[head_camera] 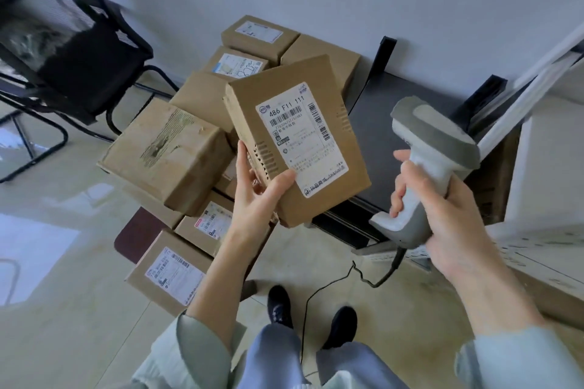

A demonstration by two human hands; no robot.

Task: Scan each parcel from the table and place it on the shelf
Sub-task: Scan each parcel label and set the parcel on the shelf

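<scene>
Scan step in hand: left hand (252, 199) grips parcel (297, 142), label up; right hand (442, 208), at 3 o'clock, grips scanner (433, 148). Next, likely: aim at barcode, then shelve.

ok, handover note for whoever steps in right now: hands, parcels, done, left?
Left hand grips a parcel by its lower corner, label up. Right hand grips the scanner, head tipped toward that label.
Other parcels sit piled on the table.
Done: one parcel picked up. Whether it is scanned, I can't tell.
Left: confirm the scan, shelve it, then work through the pile.
</scene>
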